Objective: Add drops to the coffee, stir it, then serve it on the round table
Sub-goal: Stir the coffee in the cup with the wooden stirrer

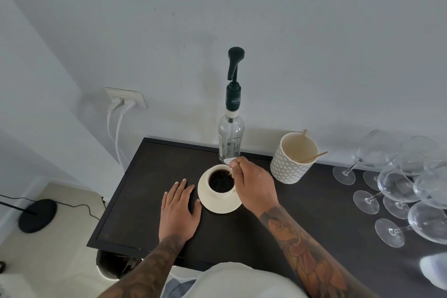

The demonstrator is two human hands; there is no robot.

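Observation:
A cream cup of black coffee (220, 181) stands on a cream saucer (206, 197) on the dark tabletop (135, 201). My right hand (254, 184) hovers over the cup's right rim and pinches a thin stirrer whose lower end dips into the coffee. My left hand (178, 210) lies flat on the table just left of the saucer, thumb near its edge. Behind the cup stands a clear glass bottle (231, 138) with a dark green pump dispenser on top.
A patterned cream pot (291, 163) holding wooden stirrers stands right of the bottle. Several stemmed glasses (396, 184) crowd the table's right side. The wall runs close behind. A socket with two white plugs (124, 100) and a lamp base on the floor (37, 215) are at left.

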